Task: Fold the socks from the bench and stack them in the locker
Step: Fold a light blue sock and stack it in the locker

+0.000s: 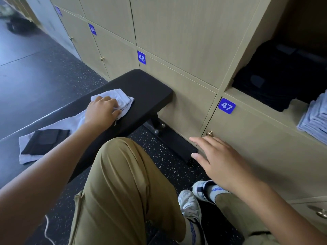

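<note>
My left hand (pixel 101 112) lies on a pale grey sock (pixel 122 99) bunched near the end of the black bench (pixel 146 89), with its fingers curled round the fabric. Another pale sock (pixel 26 158) lies flat further back on the bench, with a folded black sock (pixel 46 141) on top of it. My right hand (pixel 221 161) hovers with its fingers spread and holds nothing, in front of locker door 47 (pixel 265 147). In the open locker (pixel 292 110) at the right sit a stack of folded pale socks (pixel 315 119) and a pile of folded black ones (pixel 276 75).
Shut locker doors numbered 48 (pixel 141 57) and 49 (pixel 92 29) line the wall behind the bench. A brass knob (pixel 209 133) sits on door 47 by my right hand. My knees in tan trousers (pixel 123 183) and my white shoes (pixel 190 204) are below, on the dark speckled floor (pixel 53 82).
</note>
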A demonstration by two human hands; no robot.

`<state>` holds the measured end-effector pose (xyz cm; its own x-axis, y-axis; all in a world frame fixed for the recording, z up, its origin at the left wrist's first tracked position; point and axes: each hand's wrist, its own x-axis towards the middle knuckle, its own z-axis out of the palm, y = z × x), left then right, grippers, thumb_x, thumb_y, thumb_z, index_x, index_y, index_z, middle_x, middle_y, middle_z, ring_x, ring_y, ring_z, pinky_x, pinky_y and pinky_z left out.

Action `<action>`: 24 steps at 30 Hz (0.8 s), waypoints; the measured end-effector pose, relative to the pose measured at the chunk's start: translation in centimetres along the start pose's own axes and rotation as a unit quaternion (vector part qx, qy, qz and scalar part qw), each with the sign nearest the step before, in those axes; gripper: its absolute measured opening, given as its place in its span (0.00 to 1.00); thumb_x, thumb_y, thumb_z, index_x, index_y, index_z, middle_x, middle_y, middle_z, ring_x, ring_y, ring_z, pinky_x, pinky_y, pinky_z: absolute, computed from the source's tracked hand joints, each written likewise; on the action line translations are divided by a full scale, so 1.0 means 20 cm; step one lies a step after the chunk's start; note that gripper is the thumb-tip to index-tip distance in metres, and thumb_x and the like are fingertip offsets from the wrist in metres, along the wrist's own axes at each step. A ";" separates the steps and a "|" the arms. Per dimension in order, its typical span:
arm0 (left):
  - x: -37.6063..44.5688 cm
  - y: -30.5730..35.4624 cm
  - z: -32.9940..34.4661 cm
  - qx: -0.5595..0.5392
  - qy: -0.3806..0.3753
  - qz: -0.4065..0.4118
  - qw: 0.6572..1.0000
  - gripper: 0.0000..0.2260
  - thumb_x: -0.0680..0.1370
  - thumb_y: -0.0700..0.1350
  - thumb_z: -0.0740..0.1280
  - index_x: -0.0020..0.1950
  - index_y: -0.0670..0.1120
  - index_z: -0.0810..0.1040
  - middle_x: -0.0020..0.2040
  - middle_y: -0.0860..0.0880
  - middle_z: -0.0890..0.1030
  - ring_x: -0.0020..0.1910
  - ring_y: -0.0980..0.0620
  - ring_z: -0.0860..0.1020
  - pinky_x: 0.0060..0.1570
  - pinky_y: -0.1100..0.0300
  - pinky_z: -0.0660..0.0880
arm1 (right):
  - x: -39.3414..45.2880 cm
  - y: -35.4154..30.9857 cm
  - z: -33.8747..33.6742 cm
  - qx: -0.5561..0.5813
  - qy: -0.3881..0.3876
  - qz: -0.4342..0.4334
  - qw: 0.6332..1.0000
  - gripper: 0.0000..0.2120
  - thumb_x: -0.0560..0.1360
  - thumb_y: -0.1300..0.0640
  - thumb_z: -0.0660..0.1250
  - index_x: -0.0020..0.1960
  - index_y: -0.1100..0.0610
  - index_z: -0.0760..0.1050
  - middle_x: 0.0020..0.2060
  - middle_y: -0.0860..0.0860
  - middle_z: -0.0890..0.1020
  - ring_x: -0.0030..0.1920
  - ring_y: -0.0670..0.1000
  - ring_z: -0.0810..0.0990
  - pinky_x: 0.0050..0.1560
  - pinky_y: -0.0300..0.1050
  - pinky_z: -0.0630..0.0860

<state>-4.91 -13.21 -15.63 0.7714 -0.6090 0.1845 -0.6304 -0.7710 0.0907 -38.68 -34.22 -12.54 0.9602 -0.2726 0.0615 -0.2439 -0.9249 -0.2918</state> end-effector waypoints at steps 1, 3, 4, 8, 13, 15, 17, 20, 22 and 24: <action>0.00 -0.01 0.01 0.003 0.013 0.017 1.000 0.09 0.79 0.46 0.70 0.45 0.40 0.82 0.43 0.40 0.81 0.48 0.34 0.76 0.44 0.45 0.74 | 0.00 0.00 0.00 0.000 -0.003 -0.001 1.000 0.19 0.81 0.47 0.63 0.71 0.49 0.71 0.57 0.46 0.80 0.58 0.52 0.77 0.58 0.50 0.76; -0.01 -0.03 0.02 0.002 0.042 0.048 0.998 0.15 0.80 0.47 0.64 0.39 0.40 0.80 0.37 0.41 0.80 0.43 0.35 0.77 0.42 0.44 0.76 | 0.00 0.00 0.00 0.003 -0.005 -0.001 1.000 0.19 0.81 0.47 0.64 0.71 0.50 0.71 0.56 0.46 0.80 0.57 0.52 0.77 0.58 0.50 0.76; -0.01 -0.03 0.02 -0.001 0.057 0.057 0.997 0.16 0.79 0.48 0.61 0.38 0.40 0.80 0.36 0.41 0.79 0.41 0.36 0.77 0.41 0.43 0.76 | 0.00 -0.01 -0.01 0.004 -0.003 0.000 1.000 0.19 0.81 0.48 0.64 0.70 0.50 0.72 0.56 0.47 0.80 0.57 0.53 0.77 0.57 0.51 0.76; 0.01 0.02 -0.12 -0.044 0.119 0.048 0.991 0.10 0.81 0.45 0.64 0.45 0.41 0.79 0.41 0.41 0.82 0.44 0.36 0.77 0.43 0.45 0.73 | -0.01 -0.01 -0.04 0.021 0.004 0.018 1.000 0.19 0.81 0.49 0.65 0.71 0.51 0.73 0.58 0.47 0.80 0.60 0.52 0.77 0.59 0.50 0.76; -0.03 0.21 -0.35 -0.139 0.122 0.096 0.978 0.06 0.83 0.45 0.66 0.53 0.43 0.79 0.42 0.43 0.81 0.48 0.40 0.75 0.43 0.52 0.68 | 0.01 -0.01 -0.08 0.088 0.017 0.044 0.995 0.20 0.81 0.48 0.63 0.72 0.48 0.71 0.62 0.44 0.78 0.64 0.50 0.75 0.62 0.52 0.75; -0.08 0.29 -0.41 -0.173 0.092 0.122 0.973 0.04 0.83 0.44 0.66 0.53 0.44 0.79 0.43 0.47 0.79 0.48 0.44 0.74 0.45 0.55 0.65 | 0.01 -0.02 -0.09 0.122 0.030 0.049 0.991 0.22 0.81 0.46 0.62 0.74 0.46 0.68 0.64 0.41 0.75 0.64 0.47 0.75 0.62 0.50 0.74; -0.14 0.38 -0.47 -0.218 0.042 0.148 0.964 0.03 0.83 0.45 0.66 0.52 0.48 0.78 0.45 0.49 0.81 0.48 0.47 0.76 0.46 0.54 0.68 | 0.01 -0.04 -0.10 0.171 0.045 0.057 0.983 0.25 0.80 0.45 0.63 0.76 0.44 0.64 0.66 0.39 0.72 0.66 0.44 0.72 0.65 0.47 0.73; -0.23 0.49 -0.50 -0.301 -0.044 0.182 0.935 0.03 0.83 0.48 0.66 0.50 0.53 0.77 0.45 0.51 0.83 0.45 0.51 0.80 0.47 0.58 0.74 | 0.02 -0.05 -0.09 0.257 0.063 0.079 0.961 0.32 0.76 0.42 0.67 0.77 0.41 0.60 0.67 0.37 0.69 0.67 0.40 0.71 0.68 0.49 0.72; -0.28 0.56 -0.50 -0.332 -0.099 0.187 0.919 0.04 0.81 0.51 0.65 0.49 0.54 0.77 0.44 0.51 0.83 0.45 0.48 0.81 0.47 0.51 0.77 | 0.03 -0.06 -0.09 0.300 0.062 0.089 0.948 0.36 0.72 0.38 0.69 0.76 0.38 0.59 0.68 0.36 0.70 0.68 0.39 0.70 0.68 0.51 0.72; -0.32 0.62 -0.47 -0.360 -0.145 0.192 0.901 0.05 0.83 0.51 0.65 0.50 0.52 0.78 0.43 0.52 0.83 0.44 0.48 0.81 0.46 0.46 0.78 | 0.03 -0.07 -0.10 0.331 0.050 0.089 0.938 0.37 0.70 0.38 0.72 0.76 0.39 0.61 0.69 0.36 0.72 0.68 0.38 0.71 0.70 0.51 0.70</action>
<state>-18.41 -17.17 -6.51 0.4085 -0.9090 0.0828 -0.6683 -0.2361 0.7054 -38.11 -33.62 -10.29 0.8865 -0.4614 0.0350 -0.2290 -0.5032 -0.8333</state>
